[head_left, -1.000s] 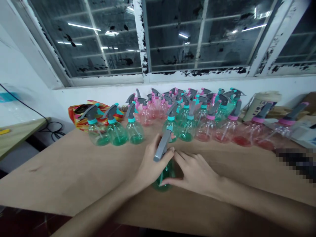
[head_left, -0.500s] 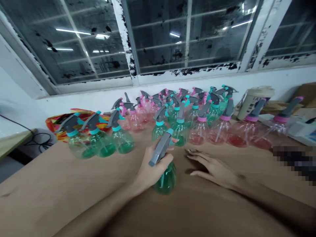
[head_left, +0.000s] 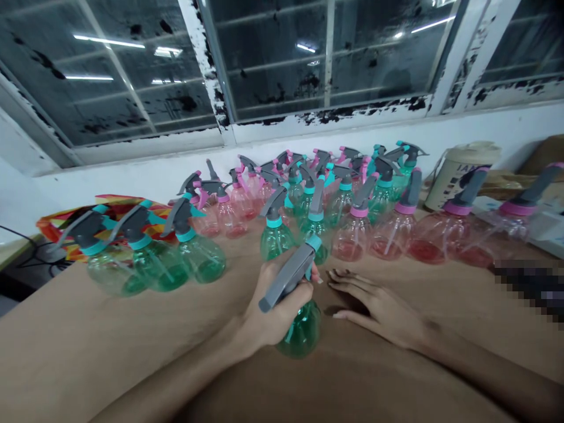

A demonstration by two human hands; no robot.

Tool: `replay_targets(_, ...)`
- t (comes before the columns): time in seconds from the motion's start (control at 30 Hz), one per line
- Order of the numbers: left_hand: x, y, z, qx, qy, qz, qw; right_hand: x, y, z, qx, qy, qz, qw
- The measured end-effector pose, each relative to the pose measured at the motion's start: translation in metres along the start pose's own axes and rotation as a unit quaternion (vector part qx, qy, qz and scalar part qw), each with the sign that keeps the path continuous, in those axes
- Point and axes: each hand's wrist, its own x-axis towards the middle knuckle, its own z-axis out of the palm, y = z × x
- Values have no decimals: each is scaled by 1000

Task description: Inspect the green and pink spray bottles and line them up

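Observation:
My left hand (head_left: 275, 308) is closed around the neck of a green spray bottle (head_left: 302, 335), below its grey trigger head with a teal nozzle. The nozzle points away and to the right. To the right of that bottle, my right hand (head_left: 374, 302) lies on the brown table (head_left: 176, 341) with fingers stretched out, holding nothing. Just beyond my hands stand another green spray bottle (head_left: 275, 238) and a pink spray bottle (head_left: 352, 238), each with a little liquid in it.
Green spray bottles (head_left: 158, 267) stand in a group at the left, before a red and yellow bag (head_left: 118, 202). Several pink and green bottles crowd the back by the wall. A beige cup (head_left: 462, 158) and a white box (head_left: 546, 226) sit at the right.
My view has shifted slightly closer and lower, spreading the bottles outward in the picture. My left hand still holds the green spray bottle; my right hand stays flat on the table.

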Motion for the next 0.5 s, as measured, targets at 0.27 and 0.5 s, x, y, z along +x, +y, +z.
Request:
replay_targets(0.27, 0, -1, 0, 6, -27, -45, 999, -1, 2, -2, 17, -10, 8, 1000)
replay_targets(0.5, -1, -1, 2, -21, -4, -48, 999, -2, 4, -1, 19, -18, 12, 1000)
